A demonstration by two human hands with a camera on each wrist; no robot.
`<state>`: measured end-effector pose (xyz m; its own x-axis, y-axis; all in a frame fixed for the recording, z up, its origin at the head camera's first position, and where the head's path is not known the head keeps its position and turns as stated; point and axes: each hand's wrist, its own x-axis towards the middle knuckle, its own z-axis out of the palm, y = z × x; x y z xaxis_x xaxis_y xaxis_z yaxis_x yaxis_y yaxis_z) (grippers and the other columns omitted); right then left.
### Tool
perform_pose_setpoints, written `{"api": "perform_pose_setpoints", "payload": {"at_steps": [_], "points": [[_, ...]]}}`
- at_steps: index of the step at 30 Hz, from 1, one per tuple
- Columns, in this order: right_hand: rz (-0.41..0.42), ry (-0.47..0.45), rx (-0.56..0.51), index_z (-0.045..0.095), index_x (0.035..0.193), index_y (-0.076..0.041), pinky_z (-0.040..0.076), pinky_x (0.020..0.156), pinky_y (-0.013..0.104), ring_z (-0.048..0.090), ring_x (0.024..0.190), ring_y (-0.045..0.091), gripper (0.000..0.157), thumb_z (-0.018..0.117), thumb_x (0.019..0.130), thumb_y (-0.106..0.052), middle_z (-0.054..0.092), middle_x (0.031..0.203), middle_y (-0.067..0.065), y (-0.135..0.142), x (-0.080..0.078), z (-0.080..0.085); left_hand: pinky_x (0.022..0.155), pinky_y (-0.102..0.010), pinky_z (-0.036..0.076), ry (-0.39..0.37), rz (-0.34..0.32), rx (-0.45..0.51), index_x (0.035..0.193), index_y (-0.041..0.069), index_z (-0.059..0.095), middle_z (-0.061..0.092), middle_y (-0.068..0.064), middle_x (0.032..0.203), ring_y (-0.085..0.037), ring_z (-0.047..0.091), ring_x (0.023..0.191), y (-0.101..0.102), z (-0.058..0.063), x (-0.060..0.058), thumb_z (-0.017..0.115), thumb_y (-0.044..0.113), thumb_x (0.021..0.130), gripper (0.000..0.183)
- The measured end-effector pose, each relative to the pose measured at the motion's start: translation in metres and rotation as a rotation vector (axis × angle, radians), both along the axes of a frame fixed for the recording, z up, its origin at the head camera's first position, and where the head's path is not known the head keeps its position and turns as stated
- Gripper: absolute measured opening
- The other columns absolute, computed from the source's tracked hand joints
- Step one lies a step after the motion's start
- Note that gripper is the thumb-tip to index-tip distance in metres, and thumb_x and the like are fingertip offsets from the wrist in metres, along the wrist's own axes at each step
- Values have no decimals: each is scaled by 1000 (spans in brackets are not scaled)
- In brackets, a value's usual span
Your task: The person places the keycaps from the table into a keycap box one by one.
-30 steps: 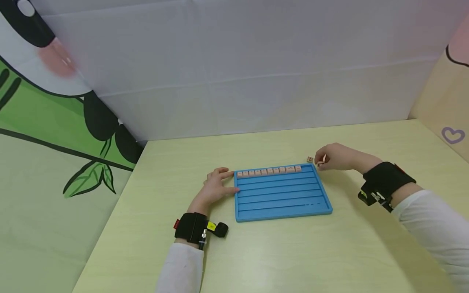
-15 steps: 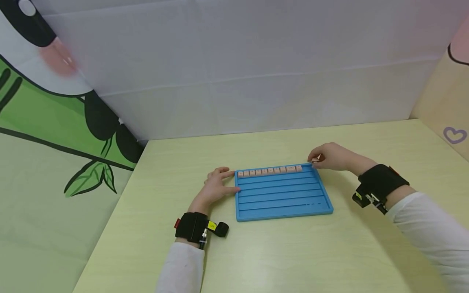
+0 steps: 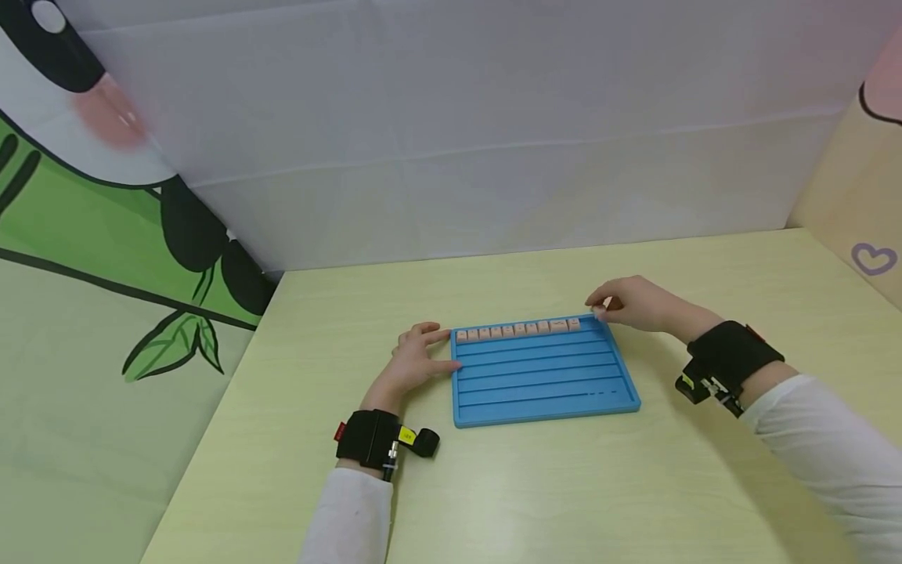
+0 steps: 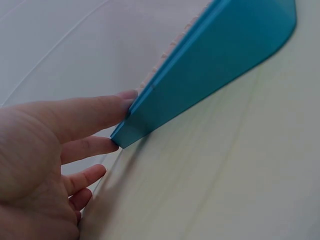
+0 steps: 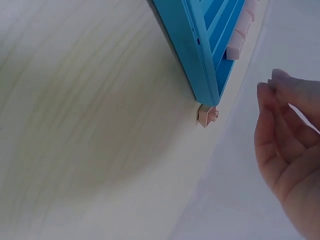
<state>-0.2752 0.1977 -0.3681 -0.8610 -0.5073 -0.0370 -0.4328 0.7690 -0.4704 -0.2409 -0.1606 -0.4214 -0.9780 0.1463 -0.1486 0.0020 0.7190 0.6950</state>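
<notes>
A blue ridged tray (image 3: 539, 380) lies on the table, with a row of pale pink keycaps (image 3: 519, 330) along its far groove. My left hand (image 3: 416, 360) touches the tray's left side, thumb and forefinger fairly straight against its edge. My right hand (image 3: 637, 301) is over the far right corner, thumb and forefinger pinched together on a small keycap (image 5: 270, 81), mostly hidden by the fingertips. In the right wrist view another keycap (image 5: 207, 115) lies on its side on the table just beyond the tray's corner.
The pale wooden table (image 3: 535, 493) ends at a light cloth wall (image 3: 479, 157) behind the tray. A printed green panel (image 3: 106, 329) stands at the left, a beige one (image 3: 853, 211) at the right. Each wrist wears a black strap (image 3: 740, 362) with a camera.
My right hand has moved left from beside the tray to its far right corner, carrying a keycap, and now covers the loose one in the head view. The left hand and tray stay put.
</notes>
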Motion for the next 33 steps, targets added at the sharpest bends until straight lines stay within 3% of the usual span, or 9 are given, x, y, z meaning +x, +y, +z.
{"api": "perform_pose_setpoints", "payload": {"at_steps": [18,26,33], "points": [[-9,85,41,68,101,2,50,77,40,58,89,28,18,64,85,-6,65,96,12,-4,-3,-5,104,-55,25,16,-17,-26,139,10,49,30,-10,150,-35,20,137,0,0,-4,74,31,77,70],[-40,55,44,69,98,2,49,74,36,54,81,23,16,65,84,-5,63,92,11,-10,-9,-16,104,-55,25,-3,-3,-13,139,10,49,30,-9,150,-34,19,137,1,0,-1,75,30,77,70],[-20,46,66,69,95,1,50,76,40,57,82,24,13,65,84,-4,66,92,11,-15,-10,-19,104,-55,26,5,-3,-22,139,9,49,31,-10,150,-35,19,138,1,0,0,75,30,77,70]]}}
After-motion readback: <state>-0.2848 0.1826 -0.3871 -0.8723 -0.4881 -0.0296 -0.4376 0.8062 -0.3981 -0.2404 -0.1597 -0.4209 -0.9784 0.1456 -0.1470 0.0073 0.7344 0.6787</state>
